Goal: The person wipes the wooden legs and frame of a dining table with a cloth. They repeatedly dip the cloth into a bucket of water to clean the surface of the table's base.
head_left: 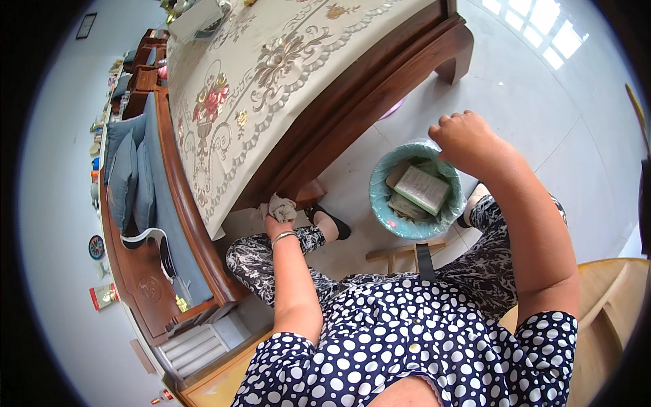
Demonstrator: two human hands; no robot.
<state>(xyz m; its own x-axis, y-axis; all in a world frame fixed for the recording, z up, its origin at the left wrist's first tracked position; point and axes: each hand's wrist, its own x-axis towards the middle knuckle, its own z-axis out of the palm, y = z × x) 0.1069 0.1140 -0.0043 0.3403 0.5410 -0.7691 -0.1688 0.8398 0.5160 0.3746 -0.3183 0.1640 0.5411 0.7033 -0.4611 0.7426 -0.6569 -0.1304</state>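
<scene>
A crumpled greyish cloth is bunched in my left hand, which is closed around it beside the table's near corner. My right hand hangs over the far right rim of a round bin. Its fingers are curled, and whatever they may hold is hidden from view. The bin is lined with a thin teal plastic bag and stands on the floor between my legs. Inside it lies a white and green rectangular package on top of other crumpled waste.
A wooden table with a cream floral tablecloth fills the upper left. Left of it stands a wooden sofa with blue cushions. A thick table leg meets the tiled floor. A round wooden piece stands at the lower right.
</scene>
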